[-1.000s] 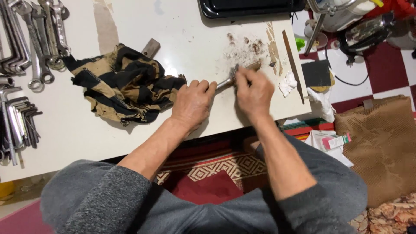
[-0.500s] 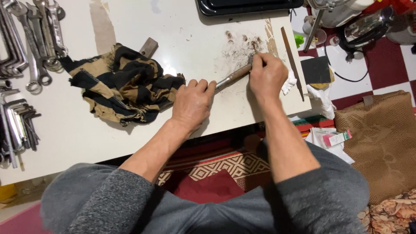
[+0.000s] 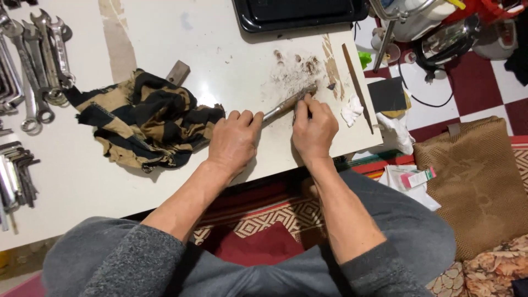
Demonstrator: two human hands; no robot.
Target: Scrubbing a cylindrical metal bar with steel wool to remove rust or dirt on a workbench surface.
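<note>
Table edge: the white table [image 3: 165,49] ends just below both wrists, its front edge running under the forearms; its right edge lies a little way right of the right hand.
Open room: bare tabletop shows above and between the hands and below the left hand toward the front edge.
Left hand [image 3: 234,144]: fingers curled down, knuckles up, closed over the near end of a rusty metal rod [image 3: 289,103], pinning it to the table.
Right hand [image 3: 314,127]: fingers bunched and nearly closed, tips pressing on the rod just beyond the left hand's fingers; whether something small sits under the fingertips I cannot tell.
Rod: lies slanted, its lower end under the left hand, its far end pointing up and away past the right hand into a patch of brown dust [image 3: 300,69].
Cloth [image 3: 146,124]: a crumpled tan-and-black rag, just beside the left hand on its outer side.
Thin stick [image 3: 357,88]: lies beyond the right hand, near the table's right edge.
White scrap [image 3: 352,110]: just right of the right hand.
Black tray [image 3: 300,14]: well beyond both hands, at the far edge.
Wrenches [image 3: 38,60]: well apart, far out past the left hand.
</note>
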